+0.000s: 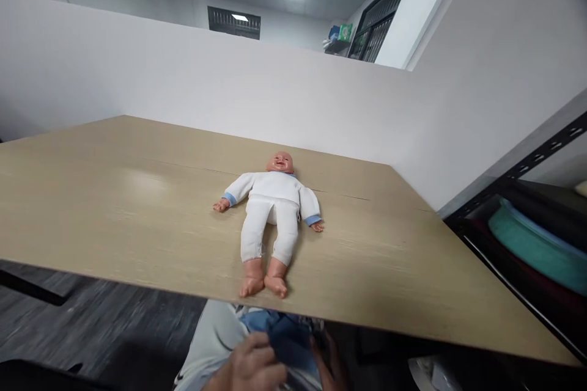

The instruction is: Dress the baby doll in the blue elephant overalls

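A baby doll (274, 195) lies on its back on the wooden table (137, 214), head away from me and bare feet close to the front edge. It wears a white top and white trousers with blue cuffs. Below the table edge, over my lap, my left hand (257, 363) is curled closed and slightly blurred; whatever it may hold is hidden. Blue cloth (288, 336) lies on my lap between the hands. My right hand (328, 360) is low beside it, partly in shadow, with its fingers unclear. Neither hand touches the doll.
A white partition (229, 91) rises behind the table. At the right stands a black rack (518, 171) holding a teal rounded item (536, 247). A whitish object (435, 372) sits under the table at the lower right.
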Available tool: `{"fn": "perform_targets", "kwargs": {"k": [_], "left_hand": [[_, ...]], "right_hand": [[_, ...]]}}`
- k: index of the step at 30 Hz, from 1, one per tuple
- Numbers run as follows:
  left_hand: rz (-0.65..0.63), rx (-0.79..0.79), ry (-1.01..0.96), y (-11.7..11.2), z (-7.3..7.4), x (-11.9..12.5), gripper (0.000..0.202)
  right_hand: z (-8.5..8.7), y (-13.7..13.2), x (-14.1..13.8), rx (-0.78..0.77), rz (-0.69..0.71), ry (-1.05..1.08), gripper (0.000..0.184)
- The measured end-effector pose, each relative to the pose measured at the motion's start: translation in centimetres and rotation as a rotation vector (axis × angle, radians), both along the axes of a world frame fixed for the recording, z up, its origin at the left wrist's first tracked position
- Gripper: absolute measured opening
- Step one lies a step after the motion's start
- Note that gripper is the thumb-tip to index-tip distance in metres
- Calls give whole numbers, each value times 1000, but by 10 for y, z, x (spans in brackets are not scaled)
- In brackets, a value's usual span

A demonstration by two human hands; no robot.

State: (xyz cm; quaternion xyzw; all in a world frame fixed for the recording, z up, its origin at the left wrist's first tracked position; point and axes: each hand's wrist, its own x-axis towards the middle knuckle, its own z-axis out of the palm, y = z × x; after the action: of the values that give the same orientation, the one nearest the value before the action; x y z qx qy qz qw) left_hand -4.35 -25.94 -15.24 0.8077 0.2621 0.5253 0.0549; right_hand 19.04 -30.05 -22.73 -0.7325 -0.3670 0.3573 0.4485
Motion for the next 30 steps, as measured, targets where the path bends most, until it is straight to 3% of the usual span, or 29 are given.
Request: {"fn": "perform_targets", "kwargs": {"k": [2,5,7,9,11,14,16,18,22,24,27,30], "left_hand": [[-177,52,80,-12,-31,8,23],[40,-474,238,-4,-57,-5,28],[170,-720,260,9,-66,-22,58],[132,-891,274,19,-69,-35,72],[41,-1026,300,24,-66,-42,65],[-58,-1147,365,22,-40,-46,50],[-99,-1193,431,16,-8,-52,48],[-99,-1216,510,8,34,-64,47],[-48,-1211,685,-5,124,-97,44],[-52,-1156,659,-2,161,-106,43],[-245,-962,377,26,199,-103,41],[-437,-716,139,74,218,-86,70]], "right_hand": [[-17,2,-2,-42,18,-8,94],[-37,4,-2,-8,54,-61,92],[-47,5,-3,55,66,-81,82],[-54,5,-6,117,57,-75,73],[-57,4,-12,179,55,-39,61],[-41,2,-22,249,113,31,45],[-12,-2,-26,265,226,42,44],[34,-5,-25,290,403,33,44],[155,-2,-16,439,701,-77,45],[213,9,-14,472,875,-31,42],[280,38,-18,540,1074,55,27],[324,78,-26,688,1213,10,18]]}}
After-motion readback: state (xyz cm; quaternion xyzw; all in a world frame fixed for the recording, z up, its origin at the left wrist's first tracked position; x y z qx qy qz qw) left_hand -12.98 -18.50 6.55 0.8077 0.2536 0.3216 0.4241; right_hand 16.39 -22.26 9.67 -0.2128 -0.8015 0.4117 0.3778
